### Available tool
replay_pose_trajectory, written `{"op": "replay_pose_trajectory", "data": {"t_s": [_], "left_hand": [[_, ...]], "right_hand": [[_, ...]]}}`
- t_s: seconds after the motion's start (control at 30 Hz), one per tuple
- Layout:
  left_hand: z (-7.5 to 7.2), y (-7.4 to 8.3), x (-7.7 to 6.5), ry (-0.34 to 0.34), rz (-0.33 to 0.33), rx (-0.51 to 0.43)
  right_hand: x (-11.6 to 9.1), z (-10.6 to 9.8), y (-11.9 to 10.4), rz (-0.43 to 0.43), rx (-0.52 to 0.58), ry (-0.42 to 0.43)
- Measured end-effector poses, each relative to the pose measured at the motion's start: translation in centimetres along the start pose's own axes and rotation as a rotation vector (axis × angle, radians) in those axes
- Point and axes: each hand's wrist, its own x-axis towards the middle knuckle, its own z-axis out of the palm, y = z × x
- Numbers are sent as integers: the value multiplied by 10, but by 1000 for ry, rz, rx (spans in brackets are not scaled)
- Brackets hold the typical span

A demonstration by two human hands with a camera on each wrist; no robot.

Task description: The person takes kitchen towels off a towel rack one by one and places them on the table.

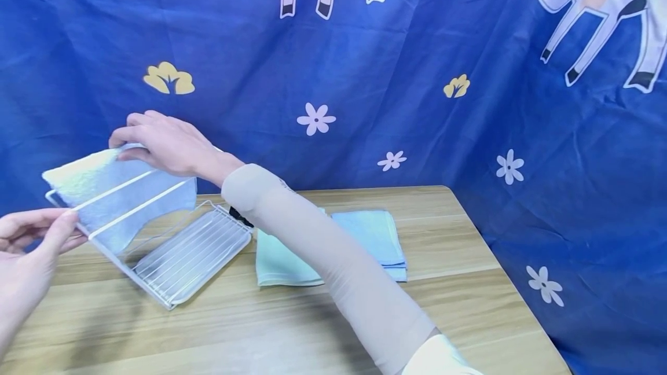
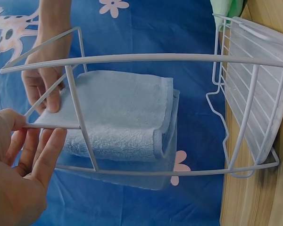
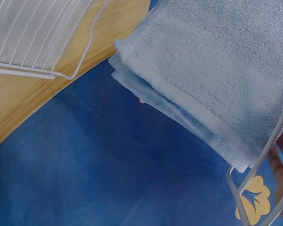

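A white wire rack [image 2: 155, 57] is tilted up over the table, and my left hand [image 1: 36, 247] pinches a thin bar at its raised end. My right hand [image 1: 169, 140] reaches across and grips the upper edge of a folded light blue towel [image 1: 96, 175]. The towel hangs by the rack's raised end, with two white bars crossing in front of it in the head view. Its fluffy folded layers show in the right wrist view, where the towel [image 3: 203, 70] fills the upper right. My right hand's fingertips are partly hidden behind the towel.
At the rack's lower end a clear tray [image 1: 195, 253] lies under the wire bars. A folded green towel [image 1: 281, 259] and a folded blue towel [image 1: 367, 236] lie on the wooden table [image 1: 469, 305], partly behind my right sleeve. A blue printed curtain [image 1: 250, 74] hangs behind.
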Motion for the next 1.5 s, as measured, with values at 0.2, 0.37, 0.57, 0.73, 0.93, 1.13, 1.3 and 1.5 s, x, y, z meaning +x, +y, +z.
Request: {"op": "replay_pose_trajectory", "data": {"t_s": [0.2, 0.37, 0.57, 0.73, 0.93, 1.13, 1.3, 1.5], "left_hand": [[1, 2, -1, 0, 15, 11], [2, 4, -2, -4, 19, 8], [6, 7, -3, 23, -4, 18], [8, 10, -5, 39, -8, 40], [10, 12, -7, 40, -11, 32], [12, 12, -8, 38, -3, 5], [12, 13, -7, 35, -1, 21], [4, 6, -5, 1, 16, -9]], "right_hand": [[-6, -5, 5, -9, -7, 47], [-9, -12, 11, 1, 21, 61], [-16, -20, 19, 11, 61, 102], [-23, -26, 24, -2, 80, 142], [-32, -33, 33, -13, 112, 190], [-42, -38, 41, -1, 117, 256], [-51, -40, 49, -20, 148, 324], [-62, -40, 58, -34, 203, 403]]}}
